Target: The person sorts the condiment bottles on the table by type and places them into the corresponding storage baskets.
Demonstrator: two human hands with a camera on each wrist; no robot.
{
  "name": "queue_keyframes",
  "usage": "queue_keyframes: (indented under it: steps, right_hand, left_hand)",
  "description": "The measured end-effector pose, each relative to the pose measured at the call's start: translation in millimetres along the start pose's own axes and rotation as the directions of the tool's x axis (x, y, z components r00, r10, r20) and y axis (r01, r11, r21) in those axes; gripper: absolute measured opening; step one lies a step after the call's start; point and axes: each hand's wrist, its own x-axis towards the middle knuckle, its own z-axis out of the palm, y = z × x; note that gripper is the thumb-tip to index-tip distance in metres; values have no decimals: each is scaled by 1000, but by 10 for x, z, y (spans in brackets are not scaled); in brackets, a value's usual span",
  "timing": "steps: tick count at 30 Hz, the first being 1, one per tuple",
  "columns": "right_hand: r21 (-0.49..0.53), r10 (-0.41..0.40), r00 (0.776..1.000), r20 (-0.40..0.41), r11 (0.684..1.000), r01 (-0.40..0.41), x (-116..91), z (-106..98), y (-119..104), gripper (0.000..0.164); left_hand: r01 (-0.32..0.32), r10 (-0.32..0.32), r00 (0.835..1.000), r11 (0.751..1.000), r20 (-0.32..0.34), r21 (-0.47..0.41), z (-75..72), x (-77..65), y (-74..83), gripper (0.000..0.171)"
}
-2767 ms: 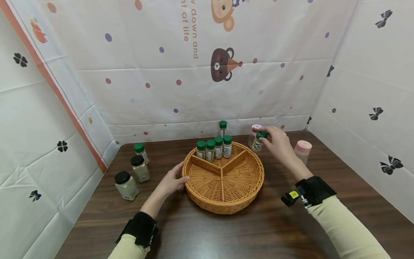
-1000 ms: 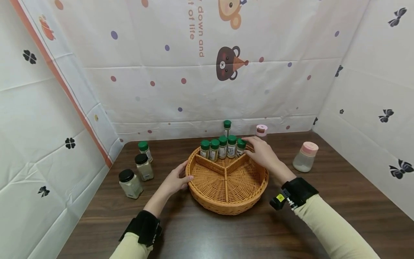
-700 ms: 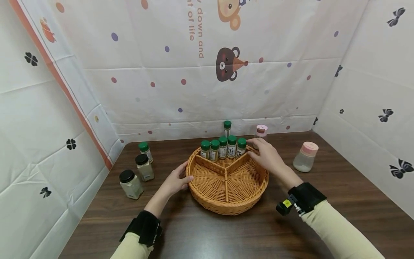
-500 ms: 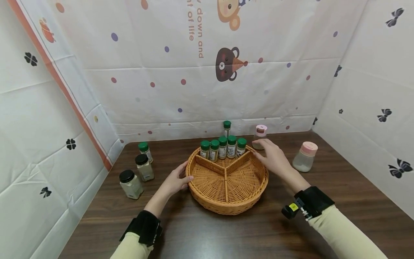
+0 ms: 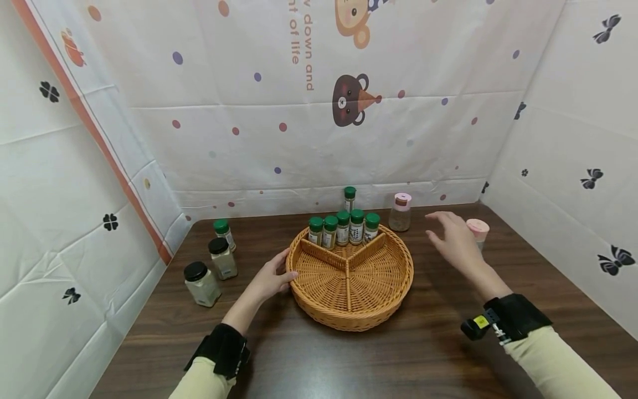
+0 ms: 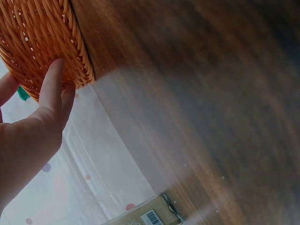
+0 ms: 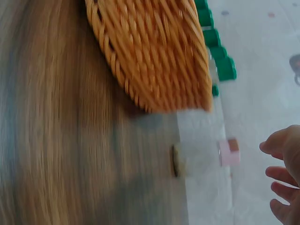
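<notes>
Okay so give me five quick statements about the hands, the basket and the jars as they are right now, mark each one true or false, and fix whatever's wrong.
1. The left hand is touching the basket. True.
2. The basket has no dividers. False: dividers split it into three.
3. Five green-capped jars stand in the basket. True.
4. The right hand is holding nothing. True.
5. Nothing stands left of the basket. False: two black-capped jars and a green-capped one stand there.
</notes>
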Motion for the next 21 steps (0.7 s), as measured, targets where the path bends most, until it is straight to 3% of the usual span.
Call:
queue_keyframes:
  steps: [6,10,13,15,17,21]
  right_hand:
    - [-74,46,997,-60,996,-50,-62,-82,288,36]
    - [-96,168,983,-72,980,-174,-118,-154,484,51]
    - [-91,302,953,-37,948,-304,-146,-202,618,71]
    - [-93,362,932,9,928,-360,-161,-217,690,75]
    - [-85,387,921,47,920,-383,-176,-222,752,74]
    - [-63,375,924,69,926,-371,-180,-224,787,67]
  left_hand:
    - [3,-3,1000,1000,-2,5,18,2,9,68]
    - [1,-1,1000,1000,3,7,32,9,15,68]
    - [0,0,1000,1000,-1,6,31,15,8,68]
    - [-3,3,1000,1000,-4,8,26,14,6,68]
    - [-8,8,1000,1000,-2,10,18,10,6,68]
    - [-6,6,1000,1000,4,1,-12,-8,-5,69]
